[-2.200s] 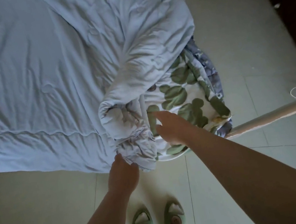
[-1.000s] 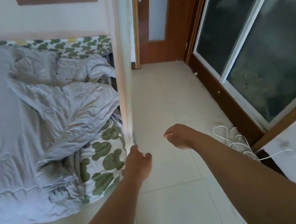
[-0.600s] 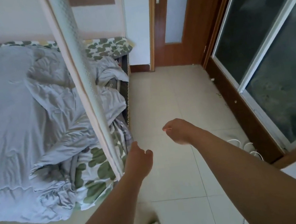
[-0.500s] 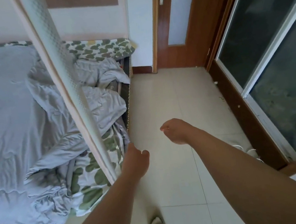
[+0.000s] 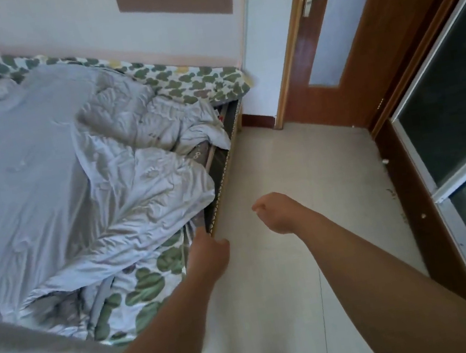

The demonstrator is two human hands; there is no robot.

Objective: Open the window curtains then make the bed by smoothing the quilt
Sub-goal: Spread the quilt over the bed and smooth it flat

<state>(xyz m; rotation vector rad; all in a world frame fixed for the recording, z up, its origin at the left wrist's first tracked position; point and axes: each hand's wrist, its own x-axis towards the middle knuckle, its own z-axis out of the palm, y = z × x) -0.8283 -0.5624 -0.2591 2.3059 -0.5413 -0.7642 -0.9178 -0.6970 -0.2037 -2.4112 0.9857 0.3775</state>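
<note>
A crumpled pale grey-blue quilt [image 5: 125,199] lies bunched toward the right side of the bed, over a sheet with green leaves [image 5: 148,284]. My left hand [image 5: 209,256] hovers at the bed's near right corner. Its fingers are loosely curled and hold nothing, and one fingertip reaches toward the mattress edge [image 5: 220,184]. My right hand [image 5: 277,212] hangs over the floor to the right, loosely curled and empty. No window curtain can be made out.
A blurred pale strip [image 5: 37,338] crosses the lower left in front of the bed. A brown door [image 5: 324,49] stands at the back and dark sliding glass panels [image 5: 456,110] line the right. Tiled floor [image 5: 300,165] runs between the bed and the glass.
Both hands have left the quilt corner they held at first. The pale strip that stood upright at my left hand has swung down to the lower left, away from that hand.
</note>
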